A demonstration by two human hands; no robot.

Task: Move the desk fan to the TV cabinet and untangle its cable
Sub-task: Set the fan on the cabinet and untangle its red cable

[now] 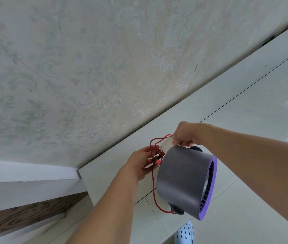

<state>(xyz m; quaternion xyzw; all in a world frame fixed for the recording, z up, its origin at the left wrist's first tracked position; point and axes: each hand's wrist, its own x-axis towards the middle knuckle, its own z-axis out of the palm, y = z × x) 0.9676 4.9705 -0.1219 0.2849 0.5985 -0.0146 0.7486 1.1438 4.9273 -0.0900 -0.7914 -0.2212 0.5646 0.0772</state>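
One camera, worn on the person's head, looks steeply down and forward, tilted, close over both forearms. It faces the patterned wall [87,67] and the pale cabinet top [227,106] below it.

Two bare forearms enter from the lower part of the frame, one from the bottom centre and one from the right edge, and neither shows a sleeve, watch, bracelet or ring. The left hand [142,163] and right hand [189,133] are uncovered, without gloves. At the bottom edge, right of centre, a pale blue clog [185,232] with rows of oval holes covers a foot.
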